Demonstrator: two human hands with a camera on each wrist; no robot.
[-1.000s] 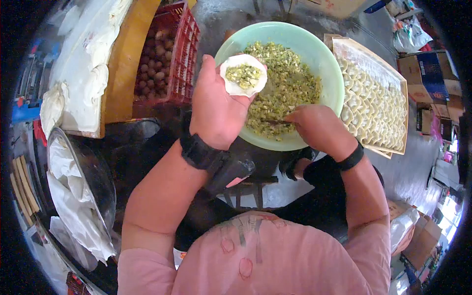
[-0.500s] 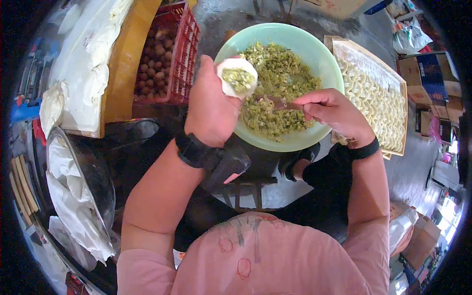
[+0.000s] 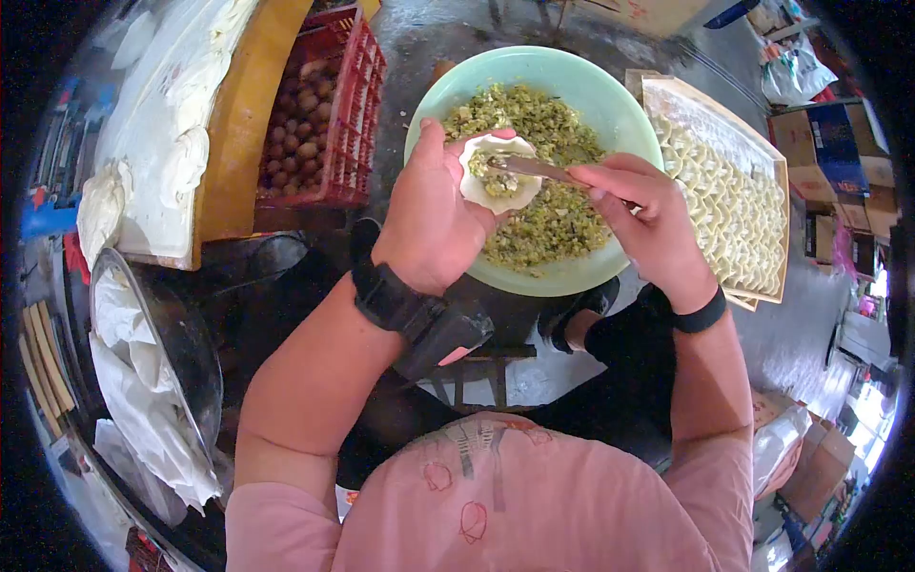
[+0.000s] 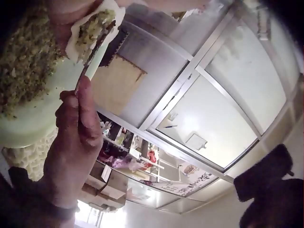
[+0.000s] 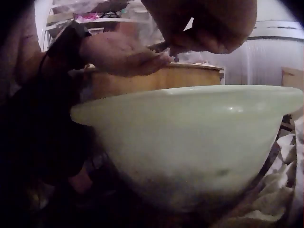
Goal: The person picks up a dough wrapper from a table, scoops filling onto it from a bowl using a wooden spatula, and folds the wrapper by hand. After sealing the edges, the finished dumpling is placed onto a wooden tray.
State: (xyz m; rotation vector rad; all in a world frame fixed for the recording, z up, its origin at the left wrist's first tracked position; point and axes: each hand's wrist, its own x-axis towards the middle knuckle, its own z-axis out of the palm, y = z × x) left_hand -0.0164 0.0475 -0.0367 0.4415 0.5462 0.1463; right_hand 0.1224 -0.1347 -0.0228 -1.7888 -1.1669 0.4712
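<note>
A round white dumpling wrapper (image 3: 518,196) with a small heap of chopped green filling (image 3: 494,181) lies on the fingers of my left hand (image 3: 431,219). That hand is palm up, its thumb apart from the wrapper; the right wrist view shows its fingers (image 5: 142,64) nearly flat. My right hand (image 3: 658,224) pinches a narrow, flat brownish spatula (image 3: 541,170) between thumb and fingers. The tip of this spatula (image 4: 97,45) presses on the filling in the wrapper. Both hands are over a pale green bowl (image 3: 644,119) that holds more chopped filling (image 3: 543,243).
To the right, a wooden tray (image 3: 701,110) carries rows of folded dumplings (image 3: 729,214). A red crate (image 3: 357,114) of round brownish things stands left of the bowl, beside a floury board (image 3: 157,124). Lower left is a metal basin (image 3: 195,362) with white cloth.
My right hand has lifted the spatula from the filling in the bowl and brought it left onto the wrapper. The left hand tilted toward the spatula, then moved slightly right.
</note>
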